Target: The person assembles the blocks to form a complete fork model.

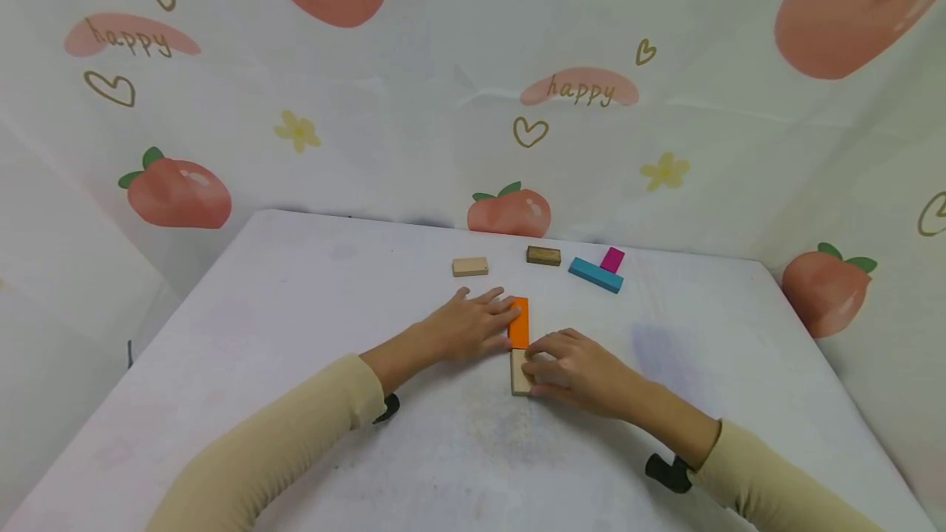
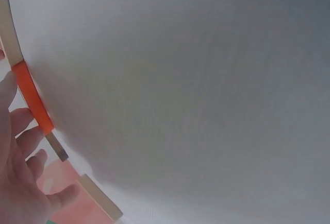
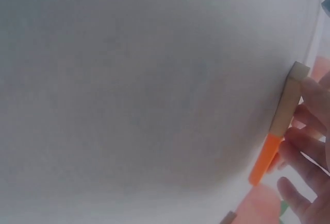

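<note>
the backdrop (image 1: 443,105) beyond the orange block (image 1: 521,330) twice reads "happy".

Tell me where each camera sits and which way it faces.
Head: worn on the head, facing forward and down at the table; left hand, right hand and sleeves show.
Left wrist: on that wrist, looking across the table toward the orange block; left hand at left edge.
Right wrist: on that wrist, looking across the table toward a plain wooden block; right hand at right edge, left hand partly beyond.
Both wrist views share those two blocks, end to end.
</note>
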A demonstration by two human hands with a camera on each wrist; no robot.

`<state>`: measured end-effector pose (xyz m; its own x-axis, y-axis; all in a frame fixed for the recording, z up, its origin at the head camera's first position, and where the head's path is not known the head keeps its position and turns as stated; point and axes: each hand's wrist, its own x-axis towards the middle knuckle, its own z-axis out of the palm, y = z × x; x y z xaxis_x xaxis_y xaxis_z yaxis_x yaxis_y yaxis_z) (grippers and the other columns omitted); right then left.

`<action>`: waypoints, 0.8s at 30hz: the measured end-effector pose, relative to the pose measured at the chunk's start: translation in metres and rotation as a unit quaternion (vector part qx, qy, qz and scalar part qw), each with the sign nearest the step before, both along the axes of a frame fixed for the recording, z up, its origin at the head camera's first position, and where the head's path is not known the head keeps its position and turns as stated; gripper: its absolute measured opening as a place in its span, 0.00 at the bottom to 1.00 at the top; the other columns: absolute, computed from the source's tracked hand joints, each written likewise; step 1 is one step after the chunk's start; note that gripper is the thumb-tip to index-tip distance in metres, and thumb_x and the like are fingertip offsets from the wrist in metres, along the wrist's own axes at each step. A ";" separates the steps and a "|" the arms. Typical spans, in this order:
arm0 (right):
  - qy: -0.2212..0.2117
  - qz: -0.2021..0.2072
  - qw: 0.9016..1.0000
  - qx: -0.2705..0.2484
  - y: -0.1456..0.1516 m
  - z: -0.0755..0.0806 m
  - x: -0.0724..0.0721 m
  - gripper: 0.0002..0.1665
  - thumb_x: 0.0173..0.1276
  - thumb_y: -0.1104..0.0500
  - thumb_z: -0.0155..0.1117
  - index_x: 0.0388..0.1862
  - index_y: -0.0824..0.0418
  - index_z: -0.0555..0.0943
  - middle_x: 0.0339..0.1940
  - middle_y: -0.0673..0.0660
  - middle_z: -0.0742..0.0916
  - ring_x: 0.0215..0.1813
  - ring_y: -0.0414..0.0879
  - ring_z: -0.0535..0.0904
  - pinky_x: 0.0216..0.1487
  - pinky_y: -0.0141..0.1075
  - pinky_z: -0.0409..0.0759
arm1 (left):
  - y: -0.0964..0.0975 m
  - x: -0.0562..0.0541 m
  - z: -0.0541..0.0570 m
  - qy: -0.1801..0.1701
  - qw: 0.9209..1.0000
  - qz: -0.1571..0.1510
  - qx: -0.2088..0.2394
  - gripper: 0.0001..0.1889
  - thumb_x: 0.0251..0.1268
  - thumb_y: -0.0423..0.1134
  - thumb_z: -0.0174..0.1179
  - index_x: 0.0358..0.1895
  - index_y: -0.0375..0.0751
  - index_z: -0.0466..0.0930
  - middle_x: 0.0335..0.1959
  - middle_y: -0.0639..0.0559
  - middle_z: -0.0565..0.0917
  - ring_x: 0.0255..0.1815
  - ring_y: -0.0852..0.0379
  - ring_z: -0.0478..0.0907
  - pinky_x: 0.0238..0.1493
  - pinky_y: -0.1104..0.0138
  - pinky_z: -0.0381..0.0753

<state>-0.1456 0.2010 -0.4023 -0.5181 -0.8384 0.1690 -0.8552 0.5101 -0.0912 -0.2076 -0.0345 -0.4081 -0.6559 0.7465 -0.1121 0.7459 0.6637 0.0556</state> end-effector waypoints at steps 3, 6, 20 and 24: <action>0.003 0.006 1.000 -0.003 0.000 -0.001 0.000 0.17 0.60 0.50 0.76 0.47 0.53 0.90 0.48 0.50 0.88 0.54 0.47 0.82 0.60 0.46 0.79 | 0.001 0.001 0.001 0.003 1.000 -0.002 0.000 0.32 0.77 0.61 0.45 0.77 0.51 0.62 0.78 0.54 0.61 0.80 0.51 0.52 0.70 0.40 0.59; 0.003 0.007 1.000 -0.005 0.000 -0.002 -0.001 0.17 0.60 0.50 0.76 0.47 0.53 0.90 0.48 0.50 0.88 0.55 0.47 0.82 0.60 0.46 0.78 | 0.002 0.001 0.002 0.005 1.000 -0.001 -0.003 0.32 0.76 0.61 0.45 0.77 0.51 0.62 0.78 0.54 0.61 0.80 0.51 0.52 0.70 0.40 0.60; -0.009 0.003 1.000 -0.005 0.000 -0.001 0.001 0.17 0.61 0.50 0.76 0.48 0.53 0.89 0.49 0.50 0.88 0.54 0.46 0.82 0.59 0.46 0.79 | 0.002 0.003 0.005 -0.001 1.000 -0.005 -0.008 0.33 0.76 0.61 0.46 0.77 0.51 0.63 0.78 0.53 0.62 0.79 0.52 0.53 0.70 0.42 0.61; -0.003 0.007 1.000 -0.007 -0.001 -0.001 0.001 0.16 0.61 0.50 0.76 0.47 0.52 0.89 0.48 0.50 0.88 0.54 0.46 0.82 0.59 0.46 0.79 | 0.003 0.003 0.005 -0.002 1.000 -0.007 -0.003 0.33 0.76 0.61 0.46 0.77 0.50 0.63 0.77 0.53 0.62 0.79 0.51 0.53 0.70 0.42 0.61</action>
